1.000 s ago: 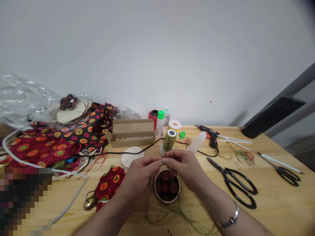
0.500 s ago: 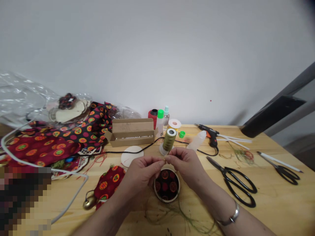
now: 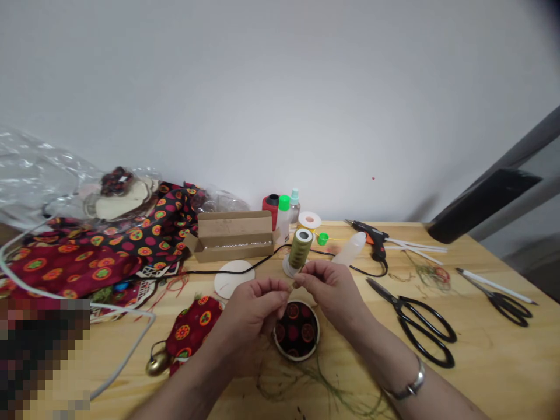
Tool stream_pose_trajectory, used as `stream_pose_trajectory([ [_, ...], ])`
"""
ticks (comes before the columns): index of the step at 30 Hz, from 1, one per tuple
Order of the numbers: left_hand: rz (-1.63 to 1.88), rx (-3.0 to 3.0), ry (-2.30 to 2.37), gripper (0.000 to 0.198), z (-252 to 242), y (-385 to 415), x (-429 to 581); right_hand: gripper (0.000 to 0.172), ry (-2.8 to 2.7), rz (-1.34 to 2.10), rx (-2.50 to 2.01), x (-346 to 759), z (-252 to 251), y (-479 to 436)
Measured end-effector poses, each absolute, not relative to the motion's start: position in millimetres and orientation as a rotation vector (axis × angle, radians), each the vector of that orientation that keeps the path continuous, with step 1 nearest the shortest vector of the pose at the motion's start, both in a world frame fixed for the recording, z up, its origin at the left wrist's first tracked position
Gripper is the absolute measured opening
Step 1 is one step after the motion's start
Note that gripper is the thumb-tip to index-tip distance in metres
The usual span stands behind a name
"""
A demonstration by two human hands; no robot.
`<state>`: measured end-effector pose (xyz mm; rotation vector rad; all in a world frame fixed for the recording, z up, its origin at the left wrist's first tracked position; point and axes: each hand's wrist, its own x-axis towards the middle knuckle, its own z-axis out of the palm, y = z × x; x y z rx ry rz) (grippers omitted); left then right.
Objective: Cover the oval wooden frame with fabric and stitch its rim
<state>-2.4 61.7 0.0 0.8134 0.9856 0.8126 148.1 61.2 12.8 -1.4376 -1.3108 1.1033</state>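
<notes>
My left hand (image 3: pixel 258 303) and my right hand (image 3: pixel 333 290) meet at the centre, each pinched with thumb against forefinger. Between their fingertips shows a short bit of thin olive thread (image 3: pixel 291 286). Just below lies a round piece covered in dark patterned fabric (image 3: pixel 296 329) with a pale rim, partly behind my left fingers. Loose green threads (image 3: pixel 336 392) trail from it across the table. Behind my fingertips stands a spool of olive thread (image 3: pixel 300 251). Left of my left hand are a red patterned fabric piece (image 3: pixel 196 326) and a brass bell (image 3: pixel 158 363).
Large black scissors (image 3: pixel 409 318) and smaller scissors (image 3: pixel 503 300) lie right. A glue gun (image 3: pixel 371 236), white bottle (image 3: pixel 350 249) and open cardboard box (image 3: pixel 236 248) stand behind. Patterned cloth (image 3: pixel 87 254) and plastic bags fill the left. A black cable (image 3: pixel 227 270) crosses the table.
My fingertips have drawn slightly apart, and the thread between them shows more clearly. The view has shifted a little; the objects on the table stay put.
</notes>
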Motion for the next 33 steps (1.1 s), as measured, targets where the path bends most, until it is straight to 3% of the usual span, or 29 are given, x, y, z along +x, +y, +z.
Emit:
stream_pose_trajectory([
  [11,0.813,0.92,1.021,0.006,7.9,57.3,-1.0,0.018,-1.353,1.11,-1.386,147.6,16.4,60.3],
  [18,0.861,1.484,1.28,0.02,7.3,51.6,0.8,0.016,-1.293,1.117,-1.389,148.4,12.7,61.7],
  [25,0.983,1.883,1.23,0.027,-2.2,48.4,-0.4,0.016,-1.219,1.157,-1.367,147.0,12.8,61.7],
  [33,0.764,2.255,1.223,0.028,-4.1,45.3,0.1,0.017,-1.132,1.246,-1.293,147.0,11.4,61.7],
])
